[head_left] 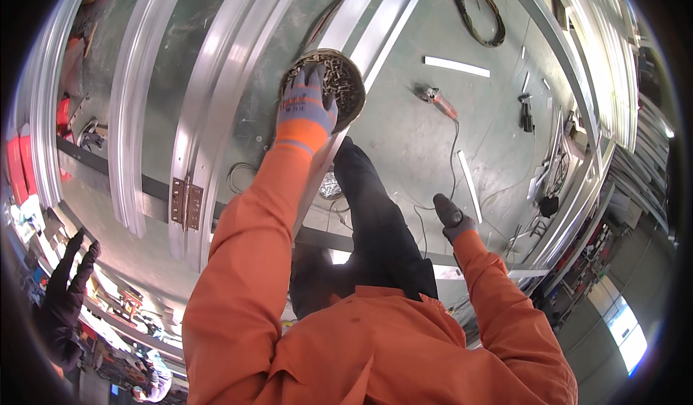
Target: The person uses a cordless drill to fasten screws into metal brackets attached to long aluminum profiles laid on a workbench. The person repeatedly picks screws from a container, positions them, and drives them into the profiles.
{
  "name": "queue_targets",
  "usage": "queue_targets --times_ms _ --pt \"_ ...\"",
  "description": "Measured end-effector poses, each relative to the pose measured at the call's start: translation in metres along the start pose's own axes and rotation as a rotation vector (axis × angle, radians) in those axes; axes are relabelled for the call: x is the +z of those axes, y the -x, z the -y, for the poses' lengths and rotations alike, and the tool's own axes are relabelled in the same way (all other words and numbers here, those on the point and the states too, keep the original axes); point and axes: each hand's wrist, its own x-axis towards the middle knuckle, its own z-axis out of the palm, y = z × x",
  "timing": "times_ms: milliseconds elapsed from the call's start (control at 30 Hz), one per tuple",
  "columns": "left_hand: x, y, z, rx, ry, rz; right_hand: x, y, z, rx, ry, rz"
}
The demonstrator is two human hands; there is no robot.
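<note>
My left hand (307, 105), in a grey and orange work glove, reaches over the rim of a round bowl (362, 91). Its fingers are stretched and a little apart, touching a heap of small metal fasteners (339, 79) inside. Whether they are screws or rivets is too small to tell. The bowl rests on long silver metal profiles (374, 33). Lower down on the right, my right hand (453, 217), in a dark grey glove, hangs by my side with its fingers curled closed. What it holds, if anything, is hidden.
More silver profiles (234, 58) run lengthwise on the left, one with a hinge (186, 203) on it. On the green floor lie a red angle grinder (440, 103) with its cable, a black power tool (526, 112), and white strips (456, 66). Another person (61, 297) is at lower left.
</note>
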Motion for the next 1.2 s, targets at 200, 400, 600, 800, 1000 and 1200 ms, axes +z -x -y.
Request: queue_targets --times_ms 200,400,600,800,1000,1200 --pt "0.023 -0.034 -0.030 -0.069 -0.151 0.049 0.092 -0.024 -0.102 0.301 -0.298 0.144" --pt "0.009 -0.050 -0.043 -0.104 -0.112 0.155 0.062 -0.016 -0.020 0.147 -0.475 0.186" --pt "0.025 -0.049 -0.036 -0.071 0.032 0.082 0.044 -0.040 0.013 -0.072 -0.504 0.078" --pt "0.036 -0.012 -0.015 0.009 0.627 -0.397 0.011 -0.040 0.034 -0.167 -0.564 0.032" --pt "0.041 0.013 -0.009 -0.336 1.283 -0.120 -0.010 -0.038 0.057 -0.214 -0.637 0.123" --pt "0.014 0.030 -0.013 -0.277 0.899 -0.375 -0.024 -0.039 0.059 -0.322 -0.884 0.171"
